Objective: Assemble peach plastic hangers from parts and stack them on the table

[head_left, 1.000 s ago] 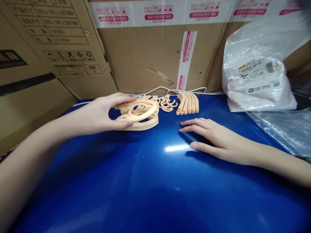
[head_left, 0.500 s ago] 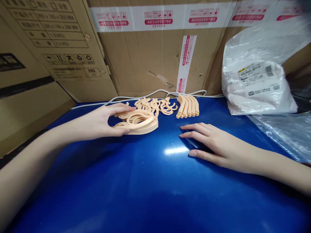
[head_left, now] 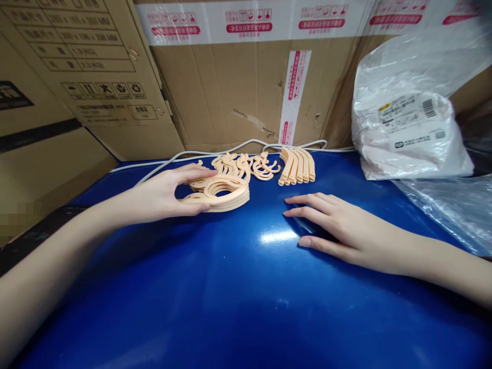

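Note:
At the left, my left hand (head_left: 165, 190) has its thumb and fingers around the near-left end of a stack of cream plastic oval frames (head_left: 235, 197). Its thumb lies along the front edge, while the fingers reach over the back; their far side is hidden. Behind the stack lie several thin cream hooks (head_left: 230, 163), with more curled hooks (head_left: 264, 168) just to their right. A row of curved cream plastic arms (head_left: 296, 166) lies further right. My right hand (head_left: 334, 228) rests on the blue tabletop (head_left: 238, 292), fingers spread and holding nothing, nearest to those arms.
Cardboard boxes (head_left: 238, 92) wall off the back and left (head_left: 96, 61). A white cable (head_left: 215, 152) runs along the table's rear edge. On the right stands a white plastic bag with a label (head_left: 411, 138), beside clear plastic film (head_left: 449, 210).
The top oval frame under my left hand has shifted slightly and now sits more in line with the stack. My right hand stays where it was.

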The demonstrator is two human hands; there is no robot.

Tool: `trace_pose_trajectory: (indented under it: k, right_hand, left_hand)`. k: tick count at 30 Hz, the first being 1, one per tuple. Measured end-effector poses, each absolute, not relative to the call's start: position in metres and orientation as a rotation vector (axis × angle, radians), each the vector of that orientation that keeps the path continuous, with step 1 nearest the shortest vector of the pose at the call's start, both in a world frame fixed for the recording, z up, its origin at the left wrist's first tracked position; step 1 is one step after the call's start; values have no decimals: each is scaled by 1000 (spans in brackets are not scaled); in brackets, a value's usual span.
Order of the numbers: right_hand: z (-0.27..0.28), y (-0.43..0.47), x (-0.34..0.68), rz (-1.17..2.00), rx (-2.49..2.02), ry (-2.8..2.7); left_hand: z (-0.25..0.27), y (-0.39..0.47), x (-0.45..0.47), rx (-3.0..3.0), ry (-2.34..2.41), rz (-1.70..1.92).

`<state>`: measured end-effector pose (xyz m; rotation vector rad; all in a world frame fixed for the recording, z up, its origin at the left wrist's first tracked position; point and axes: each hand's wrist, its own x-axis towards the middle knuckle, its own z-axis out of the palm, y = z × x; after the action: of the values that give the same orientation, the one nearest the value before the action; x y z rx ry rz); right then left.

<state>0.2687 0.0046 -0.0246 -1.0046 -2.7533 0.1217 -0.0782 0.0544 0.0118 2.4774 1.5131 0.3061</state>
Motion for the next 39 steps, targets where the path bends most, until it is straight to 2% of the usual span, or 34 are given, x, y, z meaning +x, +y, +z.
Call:
trace_pose_trajectory:
  k: [39]
  right_hand:
    - [-25, 4, 267, 110, -1017, -2742]
  left_hand:
    - [13, 54, -72, 2423, 1479, 298]
